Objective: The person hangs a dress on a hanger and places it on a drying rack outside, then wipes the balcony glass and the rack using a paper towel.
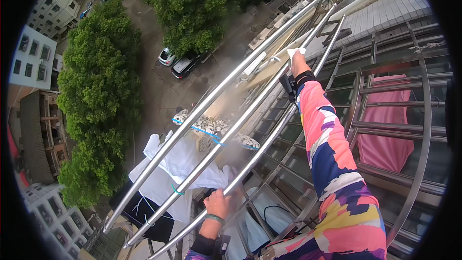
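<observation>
Three parallel stainless steel rails cross the view, high above a street. My right hand (299, 61), arm stretched out, has a white cloth (296, 52) in its fingers at the middle rail (267, 88). My left hand (217, 204) grips the near rail (272, 135) with curled fingers. White garments (180, 159) hang beneath the rails at the lower left, beside a black cloth (151, 220). A black-and-white patterned garment (213, 124) with blue edging hangs below the middle of the rails.
Metal window bars (400, 129) fill the right side, with a pink cloth (384, 126) behind them. A tiled ledge (393, 7) runs along the upper right. Far below are trees (97, 108) and parked cars (186, 65). Teal ties (177, 190) are on the middle rail.
</observation>
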A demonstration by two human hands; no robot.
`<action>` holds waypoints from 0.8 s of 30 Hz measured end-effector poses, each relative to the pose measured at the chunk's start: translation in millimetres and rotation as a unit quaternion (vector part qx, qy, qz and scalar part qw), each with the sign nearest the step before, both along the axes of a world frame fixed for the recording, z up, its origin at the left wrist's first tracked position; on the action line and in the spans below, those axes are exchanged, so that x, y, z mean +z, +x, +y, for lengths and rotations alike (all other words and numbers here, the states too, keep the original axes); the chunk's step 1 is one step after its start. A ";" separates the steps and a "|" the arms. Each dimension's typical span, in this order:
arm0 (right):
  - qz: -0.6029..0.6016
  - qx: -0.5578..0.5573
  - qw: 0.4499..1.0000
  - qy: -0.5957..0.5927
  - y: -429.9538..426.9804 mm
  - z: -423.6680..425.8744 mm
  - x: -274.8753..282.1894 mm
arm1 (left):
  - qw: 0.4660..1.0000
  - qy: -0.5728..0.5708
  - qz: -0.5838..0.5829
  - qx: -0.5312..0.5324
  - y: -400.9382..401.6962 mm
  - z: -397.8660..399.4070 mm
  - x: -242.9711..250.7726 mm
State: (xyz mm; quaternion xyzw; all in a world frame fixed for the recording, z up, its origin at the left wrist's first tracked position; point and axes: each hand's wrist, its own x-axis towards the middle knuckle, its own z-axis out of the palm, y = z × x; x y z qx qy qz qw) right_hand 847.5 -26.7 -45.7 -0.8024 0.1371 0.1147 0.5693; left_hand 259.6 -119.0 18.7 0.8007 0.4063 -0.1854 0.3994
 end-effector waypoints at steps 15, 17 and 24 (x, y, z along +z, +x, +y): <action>0.120 0.065 0.986 0.090 -170.7 4.2 -38.0 | 0.999 0.018 0.048 -0.008 -4.3 -7.7 -5.2; 0.108 0.068 0.991 0.043 -200.5 -13.2 -54.2 | 0.999 0.017 0.041 -0.022 4.1 -7.7 -2.5; 0.191 0.162 0.968 -0.021 -337.7 -14.8 -5.2 | 0.998 -0.007 0.060 -0.007 -2.0 -5.3 -1.5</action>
